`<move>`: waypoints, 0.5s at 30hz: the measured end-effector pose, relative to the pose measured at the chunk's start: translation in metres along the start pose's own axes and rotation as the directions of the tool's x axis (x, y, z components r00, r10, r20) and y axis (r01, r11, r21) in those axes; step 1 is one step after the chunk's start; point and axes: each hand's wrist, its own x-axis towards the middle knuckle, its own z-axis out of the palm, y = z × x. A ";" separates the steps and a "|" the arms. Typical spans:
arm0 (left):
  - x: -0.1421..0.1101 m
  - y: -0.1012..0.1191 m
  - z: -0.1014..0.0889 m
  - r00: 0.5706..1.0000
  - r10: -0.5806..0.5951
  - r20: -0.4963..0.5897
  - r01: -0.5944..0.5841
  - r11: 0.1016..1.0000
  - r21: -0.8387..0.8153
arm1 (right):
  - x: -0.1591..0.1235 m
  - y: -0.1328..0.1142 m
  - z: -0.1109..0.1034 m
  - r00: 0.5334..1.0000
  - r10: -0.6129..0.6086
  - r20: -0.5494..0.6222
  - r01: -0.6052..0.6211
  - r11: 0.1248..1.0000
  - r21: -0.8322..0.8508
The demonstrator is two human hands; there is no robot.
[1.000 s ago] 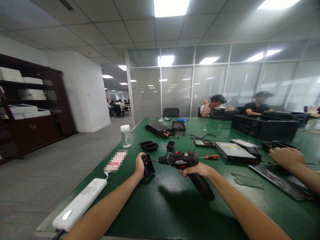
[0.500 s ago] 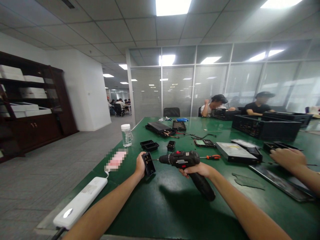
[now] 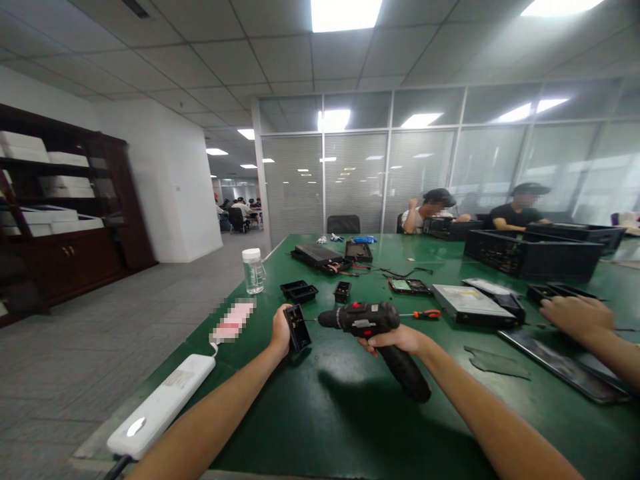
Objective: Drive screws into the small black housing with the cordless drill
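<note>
My right hand [image 3: 395, 340] grips a black cordless drill [image 3: 363, 319] with red accents, its chuck pointing left. My left hand [image 3: 281, 332] holds a small black plastic box [image 3: 299, 328] tilted up on the green table, its inner side turned to the drill. The thin bit reaches the box's face; whether it sits in a screw is too small to tell. Behind lie several similar black boxes, a pair [image 3: 299, 291] and a single one [image 3: 343, 291]. An orange-handled screwdriver [image 3: 427, 314] lies just past the drill.
A white power strip [image 3: 163, 403] and a clear bottle [image 3: 254, 272] line the left edge. To the right are a metal disc drive [image 3: 473, 305], a glass-like shard [image 3: 495, 362] and a co-worker's hand [image 3: 577, 315]. Black crates [image 3: 533, 255] stand at the far right, near two seated people.
</note>
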 end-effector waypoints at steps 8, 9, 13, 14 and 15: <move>0.001 -0.001 -0.001 0.999 0.035 -0.011 -0.034 0.999 0.022 | 0.001 0.002 -0.001 1.000 -0.005 -0.012 0.005 1.000 -0.004; 0.001 -0.001 -0.001 0.999 0.041 -0.013 -0.041 0.999 0.025 | 0.001 0.002 -0.002 1.000 0.002 -0.016 -0.002 1.000 -0.004; 0.002 -0.002 -0.001 0.997 0.077 -0.028 -0.075 0.996 0.057 | 0.000 0.004 -0.003 0.999 0.027 -0.028 -0.027 1.000 -0.007; 0.003 -0.002 -0.001 0.996 0.083 -0.027 -0.081 0.995 0.065 | 0.000 0.004 -0.002 0.999 0.025 -0.026 -0.026 1.000 -0.009; 0.003 -0.002 -0.001 0.996 0.087 -0.025 -0.085 0.994 0.069 | 0.000 0.003 -0.002 1.000 0.021 -0.023 -0.021 1.000 -0.011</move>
